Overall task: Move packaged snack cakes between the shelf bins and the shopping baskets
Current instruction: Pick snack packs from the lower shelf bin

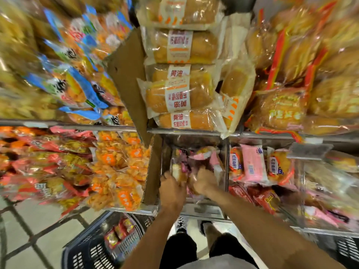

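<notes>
Both hands reach into a clear-walled shelf bin (pixel 226 164) on the lower shelf, which holds several pink-wrapped snack cakes (pixel 202 155). My left hand (pixel 172 189) grips a pale snack cake packet (pixel 177 171) at the bin's left side. My right hand (pixel 204 181) lies curled among the packets in the middle of the bin; blur hides whether it holds one. A dark blue shopping basket (pixel 93 247) stands on the floor at lower left with several red-wrapped packets (pixel 118 232) inside. Another dark basket (pixel 347 249) shows at lower right.
A cardboard divider (pixel 153 171) stands left of the bin, with orange packets (pixel 118 167) beyond it. Pink and red cakes (pixel 252 164) fill the bin to the right. Butter bread packs (pixel 178 94) crowd the upper shelf. My feet (pixel 194 226) stand on the tiled floor below.
</notes>
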